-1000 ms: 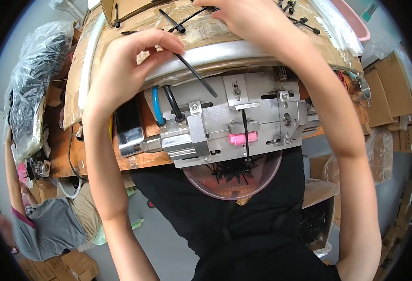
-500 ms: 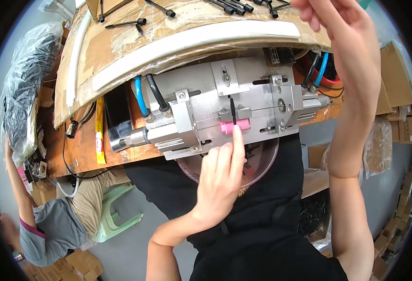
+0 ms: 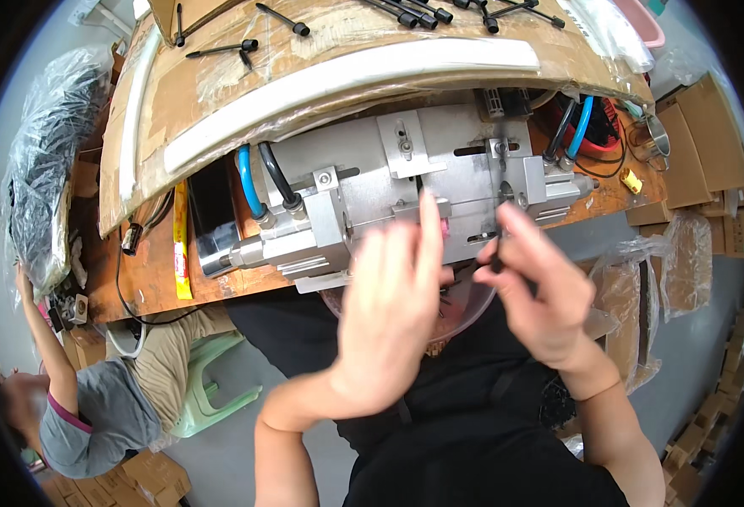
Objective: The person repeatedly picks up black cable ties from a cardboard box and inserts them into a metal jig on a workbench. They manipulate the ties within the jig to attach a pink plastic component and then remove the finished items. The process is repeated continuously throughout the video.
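A metal clamping jig (image 3: 465,182) with a cylinder at each end sits at the table's front edge. Over its middle is my left hand (image 3: 389,313), index finger stretched out by a thin black piece (image 3: 419,182) at the centre block. That hand mostly covers a pink block (image 3: 445,226). To its right, my right hand (image 3: 549,296) pinches a black rod (image 3: 496,260), blurred by motion and pointing up in front of the jig's right side. Below the jig, a translucent bowl (image 3: 476,306) with black pieces is partly behind my hands.
Several black rods with thick ends (image 3: 296,27) lie on the cardboard (image 3: 220,84) above the jig. Blue air hoses (image 3: 248,177) rise from it. A yellow strip (image 3: 181,253) lies left. At far left a co-worker (image 3: 101,406) reaches toward a plastic-wrapped bundle (image 3: 55,127).
My right hand has come down from the upper right to the jig's right front, with a black rod. My left hand has shifted slightly and now hides most of the pink block.
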`<action>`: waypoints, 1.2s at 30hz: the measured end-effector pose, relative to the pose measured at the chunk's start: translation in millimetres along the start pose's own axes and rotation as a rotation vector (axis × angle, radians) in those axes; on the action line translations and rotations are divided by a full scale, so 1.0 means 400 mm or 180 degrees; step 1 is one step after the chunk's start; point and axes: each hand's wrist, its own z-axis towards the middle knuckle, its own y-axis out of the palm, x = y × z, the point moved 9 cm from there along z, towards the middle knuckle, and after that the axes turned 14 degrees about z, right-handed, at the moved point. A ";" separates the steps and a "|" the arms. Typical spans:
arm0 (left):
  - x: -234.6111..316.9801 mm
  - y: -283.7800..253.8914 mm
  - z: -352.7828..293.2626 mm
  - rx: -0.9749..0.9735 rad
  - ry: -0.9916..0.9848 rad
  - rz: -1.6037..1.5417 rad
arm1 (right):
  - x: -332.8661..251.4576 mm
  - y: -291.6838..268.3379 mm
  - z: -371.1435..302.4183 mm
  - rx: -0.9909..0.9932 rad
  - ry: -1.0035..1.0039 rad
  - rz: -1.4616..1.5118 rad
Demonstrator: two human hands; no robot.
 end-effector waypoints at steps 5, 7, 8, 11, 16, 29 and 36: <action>-0.206 -0.184 0.239 0.1662 -0.0293 0.0636 | 0.029 0.103 -0.063 -0.0460 -0.0056 -0.0198; -0.286 -0.150 0.320 0.1053 -0.0416 0.0457 | 0.045 0.126 -0.065 -0.0541 -0.0025 -0.0243; -0.306 -0.131 0.345 0.0687 -0.0700 0.0231 | 0.053 0.131 -0.064 -0.0581 0.0008 -0.0283; -0.283 -0.143 0.364 -0.0191 -0.1042 -0.0359 | 0.063 0.136 -0.055 -0.0623 0.0071 -0.0333; -0.183 -0.184 0.194 0.1530 -0.0397 0.0304 | 0.062 0.110 -0.046 -0.0700 0.0235 -0.0414; 0.057 0.063 -0.057 -0.0024 -0.0139 0.0570 | 0.042 -0.031 0.006 0.0186 0.0647 -0.0070; 0.042 0.035 -0.045 -0.0030 -0.0014 0.0484 | 0.001 -0.029 0.065 0.0034 0.0294 -0.0366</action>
